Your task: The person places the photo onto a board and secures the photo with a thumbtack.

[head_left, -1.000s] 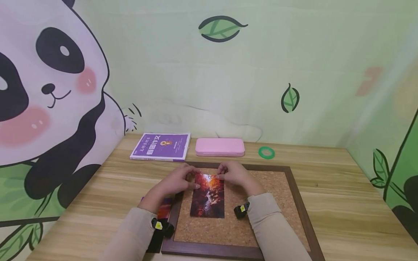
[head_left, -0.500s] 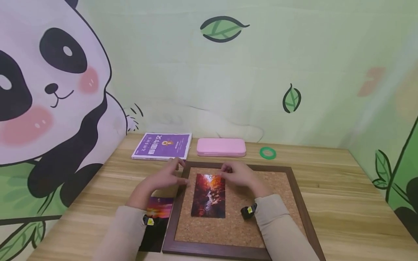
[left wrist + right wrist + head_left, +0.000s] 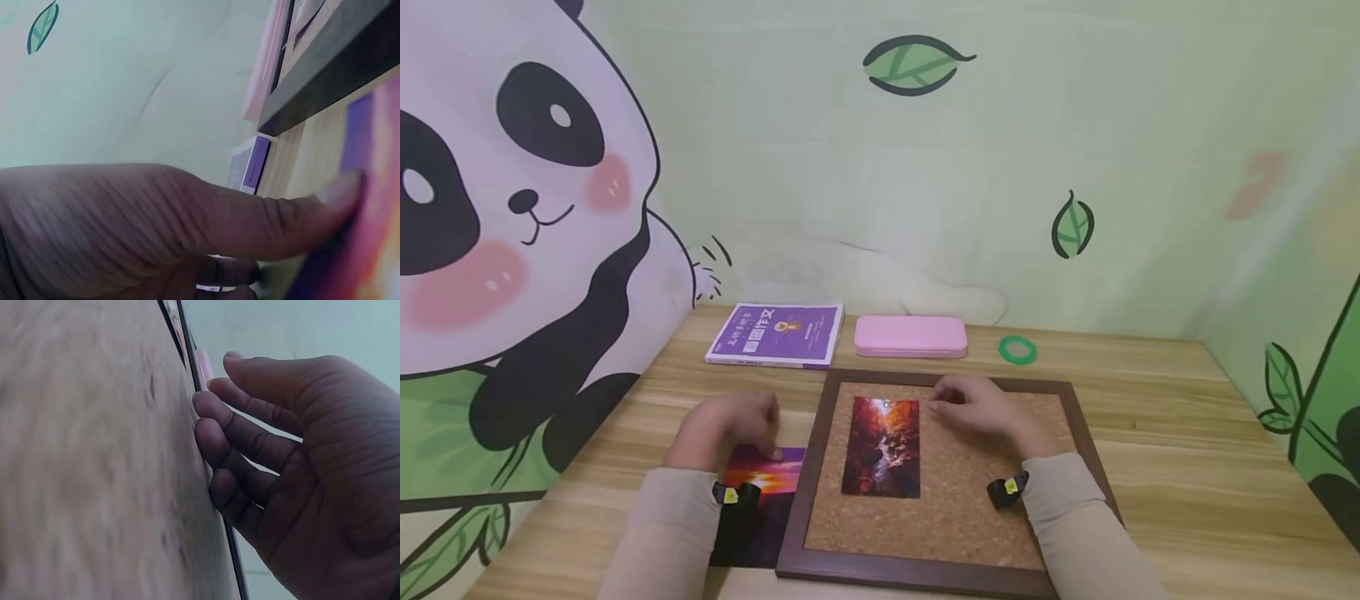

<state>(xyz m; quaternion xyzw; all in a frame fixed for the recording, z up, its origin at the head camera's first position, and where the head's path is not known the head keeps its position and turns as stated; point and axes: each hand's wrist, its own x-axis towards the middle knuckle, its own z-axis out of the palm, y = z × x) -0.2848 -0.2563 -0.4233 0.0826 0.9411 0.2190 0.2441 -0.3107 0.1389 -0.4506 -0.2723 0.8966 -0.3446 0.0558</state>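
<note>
My left hand (image 3: 724,423) is at the far edge of a sunset photo (image 3: 758,529) on the table, left of the corkboard (image 3: 970,525). Its thumb lies over the photo's edge in the left wrist view, while the other fingers bend apart from it. A red forest-stream photo (image 3: 882,450) lies on the cork, with a small pin (image 3: 886,405) at its top middle. Just right of that photo's upper corner, my right hand (image 3: 981,412) hovers close over the cork. Its fingers (image 3: 215,440) are loosely bent, and nothing shows between them and the thumb.
Behind the board's dark wooden frame (image 3: 951,377) stand a purple book (image 3: 778,335), a pink case (image 3: 911,335) and a green tape roll (image 3: 1017,350). The frame's left side overlaps the sunset photo. A wall with painted leaves and a panda rises behind the table (image 3: 1210,467).
My left hand has left the forest photo's edge and moved left and down to the sunset photo. My right hand has drawn away to the right from the forest photo, which stays in place.
</note>
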